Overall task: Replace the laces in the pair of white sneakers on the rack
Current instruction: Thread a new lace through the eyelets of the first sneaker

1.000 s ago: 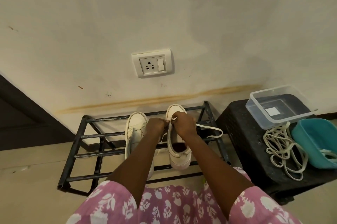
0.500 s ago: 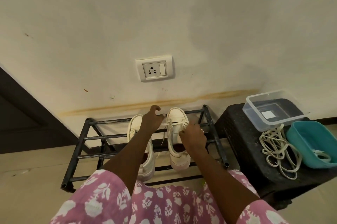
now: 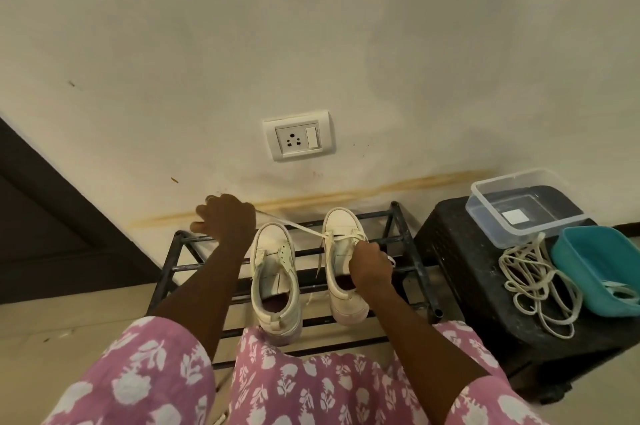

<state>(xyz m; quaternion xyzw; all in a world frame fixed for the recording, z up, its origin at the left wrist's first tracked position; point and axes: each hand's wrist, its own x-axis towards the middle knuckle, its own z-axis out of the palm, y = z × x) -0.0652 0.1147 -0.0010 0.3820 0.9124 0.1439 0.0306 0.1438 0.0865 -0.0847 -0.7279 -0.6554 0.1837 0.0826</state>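
Observation:
Two white sneakers stand side by side on a black metal rack (image 3: 401,241). The left sneaker (image 3: 273,279) has no lace. The right sneaker (image 3: 341,258) carries a cream lace (image 3: 294,225) drawn taut from its eyelets up to the left. My left hand (image 3: 225,220) grips that lace's end above the rack's back left corner. My right hand (image 3: 369,263) rests on the right sneaker's lacing, fingers curled round it; the fingertips are hidden. A loose lace end hangs between the two shoes.
A black plastic stool (image 3: 485,269) stands right of the rack, carrying a clear plastic box (image 3: 519,210), a teal tub (image 3: 595,269) and a heap of cream laces (image 3: 533,282). A wall socket (image 3: 298,135) sits above the rack. A dark door (image 3: 41,217) is at left.
My left hand has moved up and to the left, pulling the lace taut out of the right sneaker. My right hand stays on that sneaker. The left sneaker now shows fully.

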